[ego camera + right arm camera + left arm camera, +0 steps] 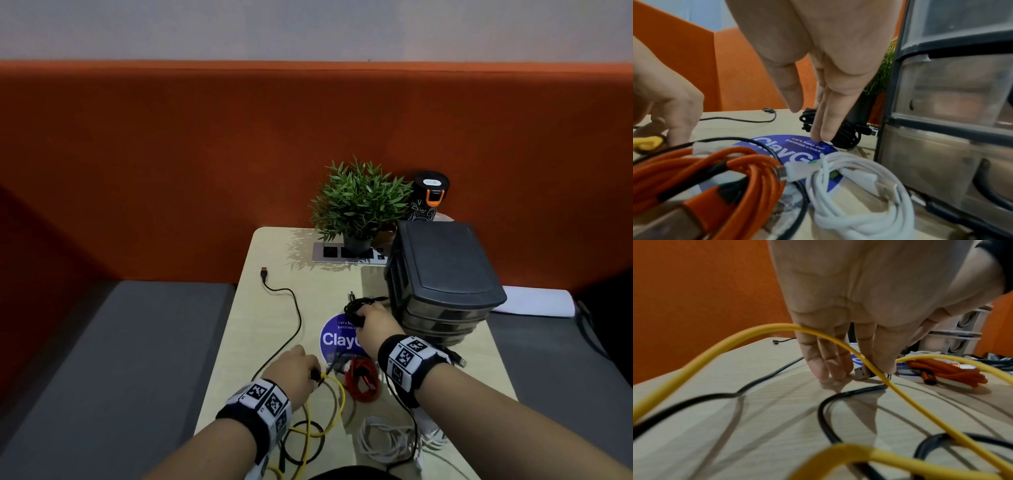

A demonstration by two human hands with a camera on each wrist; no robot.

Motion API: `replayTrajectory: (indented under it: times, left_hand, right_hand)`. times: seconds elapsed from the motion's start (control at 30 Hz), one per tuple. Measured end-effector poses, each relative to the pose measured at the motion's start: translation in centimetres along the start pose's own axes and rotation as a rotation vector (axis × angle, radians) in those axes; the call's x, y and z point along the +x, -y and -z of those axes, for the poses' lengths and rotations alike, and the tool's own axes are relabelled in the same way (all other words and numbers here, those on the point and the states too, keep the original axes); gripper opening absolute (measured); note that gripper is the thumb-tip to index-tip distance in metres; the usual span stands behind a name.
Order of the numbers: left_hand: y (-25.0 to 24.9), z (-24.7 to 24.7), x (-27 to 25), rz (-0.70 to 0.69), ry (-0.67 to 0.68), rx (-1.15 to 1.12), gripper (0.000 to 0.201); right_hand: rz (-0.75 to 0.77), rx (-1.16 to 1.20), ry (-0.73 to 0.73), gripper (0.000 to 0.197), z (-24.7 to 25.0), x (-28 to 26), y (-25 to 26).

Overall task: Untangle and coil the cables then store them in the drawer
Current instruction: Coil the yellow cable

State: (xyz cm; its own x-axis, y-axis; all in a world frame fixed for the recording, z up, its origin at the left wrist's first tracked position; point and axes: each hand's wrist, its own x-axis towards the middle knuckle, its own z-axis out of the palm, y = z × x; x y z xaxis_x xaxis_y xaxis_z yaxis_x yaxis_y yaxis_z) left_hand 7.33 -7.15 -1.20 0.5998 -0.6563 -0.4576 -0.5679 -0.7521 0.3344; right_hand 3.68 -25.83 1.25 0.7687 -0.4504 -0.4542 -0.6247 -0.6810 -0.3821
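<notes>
Head view: on the pale wooden worktop (274,308), a coiled black cable bundle (356,310) lies at 12 o'clock beside the dark plastic drawer tower (445,274), under the right hand (371,329); yellow, red and white cables lie nearer.

Left wrist view: a metal USB plug (862,372) is pinched by the left hand (869,296), crossed by the limp yellow cable (735,340).

Right wrist view: the right fingers (824,116) are straight and pressed together, touching the bundle. The cables are judged light and floppy, best gripped at the stiff plugs.
</notes>
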Motion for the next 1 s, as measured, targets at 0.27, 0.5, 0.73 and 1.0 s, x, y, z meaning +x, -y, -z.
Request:
replayTrajectory:
  times: [0.27,0.5,0.73,1.0]
  left_hand:
    - [0.0,0.1,0.1,0.005,-0.085,-0.123,0.015]
    - [-0.3,3.4,-1.5,-0.040,-0.347,-0.487,0.009]
    - [-1.9,7.6,-3.9,-0.203,-0.658,-0.642,0.023]
    - [-2.1,12.2,-6.9,-0.243,-0.680,-0.542,0.026]
  right_hand:
    - [0.017,-0.156,0.151,0.051,1.0,-0.1,-0.1]
    - [0.145,0.268,-0.020,0.040,3.0,-4.4,0.8]
    - [0.339,0.742,0.150,0.008,2.7,-9.8,2.1]
    - [0.425,0.955,0.064,0.020,6.1,-13.6,1.2]
